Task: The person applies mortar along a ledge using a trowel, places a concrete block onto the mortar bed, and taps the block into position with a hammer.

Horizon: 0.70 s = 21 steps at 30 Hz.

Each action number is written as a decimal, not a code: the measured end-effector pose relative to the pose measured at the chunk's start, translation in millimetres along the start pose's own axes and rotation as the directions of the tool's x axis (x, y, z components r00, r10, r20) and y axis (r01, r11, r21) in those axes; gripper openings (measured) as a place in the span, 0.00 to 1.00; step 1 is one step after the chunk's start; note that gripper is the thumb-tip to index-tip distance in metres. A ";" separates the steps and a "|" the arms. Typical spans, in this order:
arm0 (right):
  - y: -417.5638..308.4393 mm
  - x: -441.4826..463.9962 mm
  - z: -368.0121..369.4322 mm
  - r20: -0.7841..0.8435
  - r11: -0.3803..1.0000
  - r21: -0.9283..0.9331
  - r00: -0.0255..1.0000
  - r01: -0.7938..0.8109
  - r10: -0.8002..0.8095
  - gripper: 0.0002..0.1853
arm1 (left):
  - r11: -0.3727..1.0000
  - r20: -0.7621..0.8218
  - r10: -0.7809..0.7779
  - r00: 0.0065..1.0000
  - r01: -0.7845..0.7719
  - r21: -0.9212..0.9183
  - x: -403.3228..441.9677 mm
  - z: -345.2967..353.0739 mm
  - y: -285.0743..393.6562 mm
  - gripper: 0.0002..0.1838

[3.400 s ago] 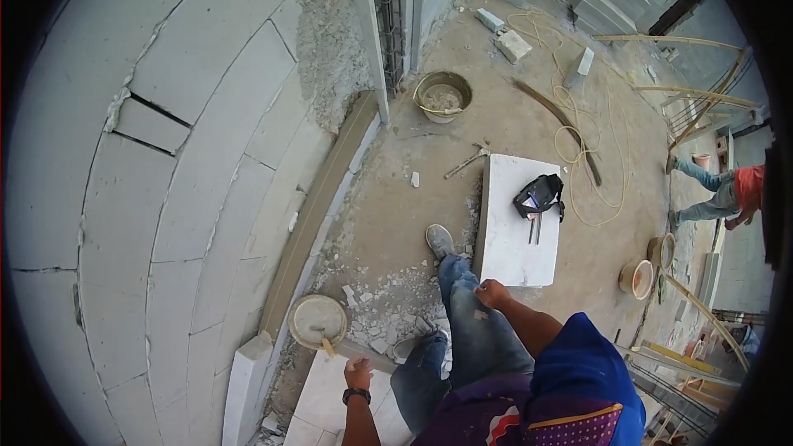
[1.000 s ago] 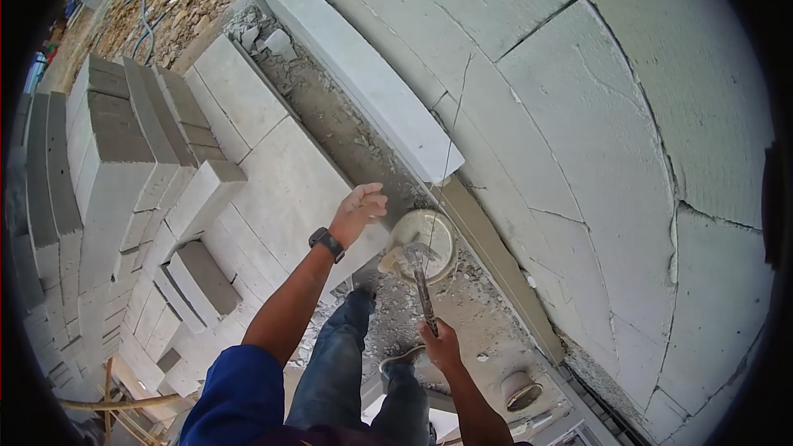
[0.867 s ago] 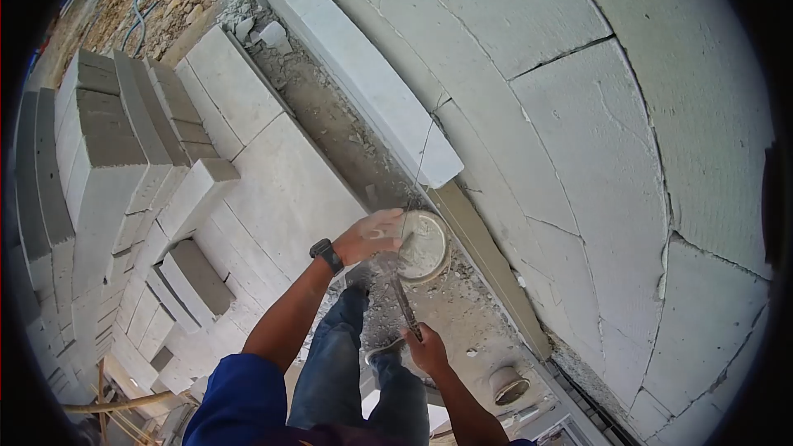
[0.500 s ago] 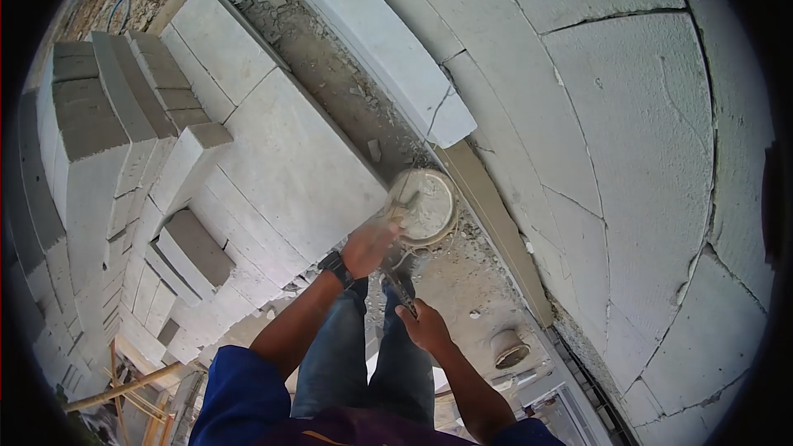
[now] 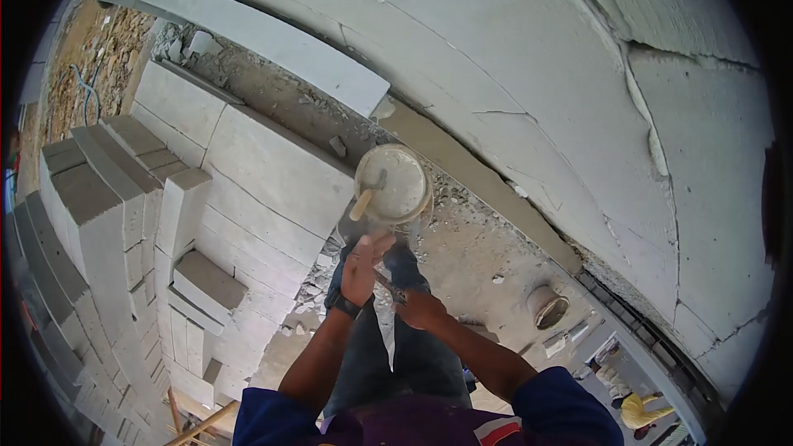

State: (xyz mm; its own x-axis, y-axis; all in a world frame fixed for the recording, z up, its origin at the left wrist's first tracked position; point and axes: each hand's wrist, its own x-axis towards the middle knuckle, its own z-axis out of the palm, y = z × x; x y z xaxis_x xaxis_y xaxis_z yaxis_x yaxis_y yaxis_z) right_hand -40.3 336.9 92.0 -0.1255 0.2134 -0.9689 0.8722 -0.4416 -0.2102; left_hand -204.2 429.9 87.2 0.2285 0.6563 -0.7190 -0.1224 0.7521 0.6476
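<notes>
My left hand (image 5: pixel 361 271), with a dark watch (image 5: pixel 343 304) on its wrist, is open and slightly blurred, fingers stretched up just below the bucket. My right hand (image 5: pixel 420 310) is closed around a narrow grey, mortar-stained tool (image 5: pixel 386 284). Its exact kind does not show, and my fingers cover part of it. Above my hands stands a round bucket (image 5: pixel 426 198) holding pale wet mortar (image 5: pixel 398 182). A tool with a wooden handle (image 5: pixel 361 204) rests in it, the handle leaning over the near rim and its other end sunk in the mortar.
Stacked pale blocks (image 5: pixel 273 173) stand at the left. On the right runs a block wall (image 5: pixel 562 140), with a long block (image 5: pixel 264 37) on its lower course and a bare ledge (image 5: pixel 471 173) beyond. An overturned bucket (image 5: pixel 548 308) lies on the ground. A person in yellow (image 5: pixel 640 411) shows far below.
My left hand has drawn back from the bucket toward my body, and the wooden-handled tool now rests in the mortar. My right hand still grips the grey tool. The view has turned.
</notes>
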 end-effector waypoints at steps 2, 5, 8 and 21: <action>26.2 -12.9 14.8 0.054 0.996 0.086 0.998 -0.020 0.015 0.29 | 0.984 0.017 -0.144 0.989 0.145 -0.106 -7.4 18.7 -2.1 0.39; 51.5 -36.5 42.6 0.015 0.964 0.258 0.998 -0.065 0.063 0.28 | 0.955 0.168 -0.227 0.959 0.253 -0.157 -16.2 54.5 -33.6 0.39; 72.7 -46.7 75.7 -0.059 0.929 0.361 0.992 -0.081 0.109 0.29 | 0.920 0.320 -0.316 0.893 0.371 -0.125 -25.9 105.6 -61.3 0.41; 127.5 -57.8 142.2 -0.010 0.717 0.679 0.974 -0.159 0.225 0.31 | 0.780 0.483 -0.572 0.663 0.622 0.070 -61.7 201.1 -143.5 0.42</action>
State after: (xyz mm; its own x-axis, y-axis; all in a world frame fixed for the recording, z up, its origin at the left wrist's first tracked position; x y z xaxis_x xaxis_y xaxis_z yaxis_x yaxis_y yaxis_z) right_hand 10.9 144.4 102.5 0.0786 0.1170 -0.9900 0.3247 -0.9419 -0.0855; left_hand -6.5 269.4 89.4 0.6877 -0.0240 -0.7256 0.1145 0.9905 0.0758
